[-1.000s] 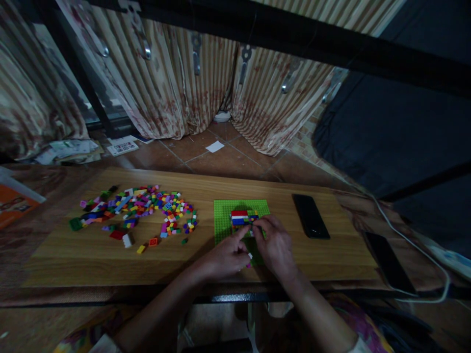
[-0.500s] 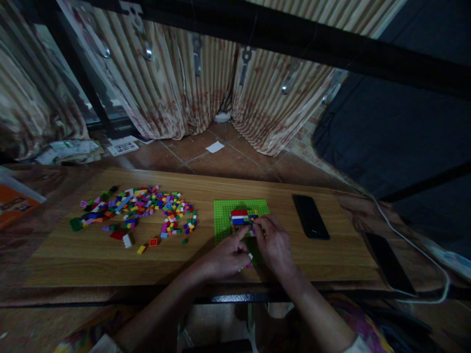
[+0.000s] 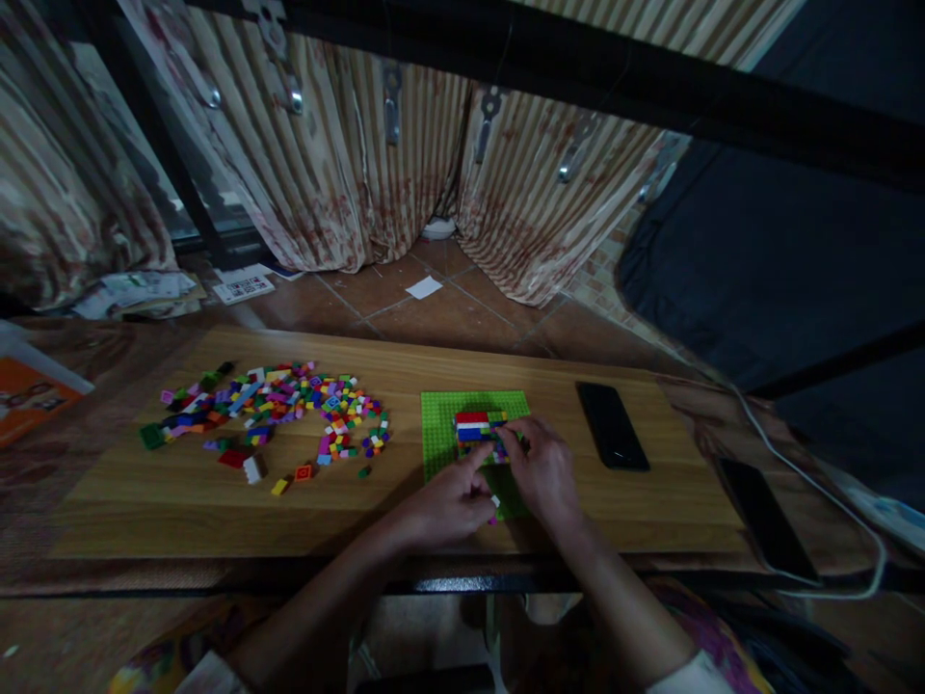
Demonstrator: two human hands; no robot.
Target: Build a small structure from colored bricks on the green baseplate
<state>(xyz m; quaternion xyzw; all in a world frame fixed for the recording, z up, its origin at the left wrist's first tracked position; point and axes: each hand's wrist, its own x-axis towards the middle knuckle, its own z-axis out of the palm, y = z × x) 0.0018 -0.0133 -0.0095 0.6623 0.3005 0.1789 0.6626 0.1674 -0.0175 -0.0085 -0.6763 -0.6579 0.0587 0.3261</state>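
A green baseplate (image 3: 437, 424) lies on the wooden board, bearing a block of stacked toy bricks (image 3: 473, 427) in red, white, blue and other colours. My left hand (image 3: 452, 501) is at the block's near side, index finger stretched out to the bricks and thumb apart from it. Over the block's right end, my right hand (image 3: 541, 467) has thumb and index finger pinched together; whatever is between them is too small and covered to name. Small white and pink bricks (image 3: 494, 501) show beside my left hand at the plate's near edge.
Many loose bricks (image 3: 289, 395) are spread over the left of the wooden board (image 3: 405, 371). A black phone (image 3: 611, 426) lies right of the baseplate. Past the board's right end are another dark flat device (image 3: 766, 516) and a white cable (image 3: 876, 549).
My right hand has shifted slightly at the block's right end, and more of the bricks' top shows. My left hand stays nearly where it was. The whole view has moved slightly.
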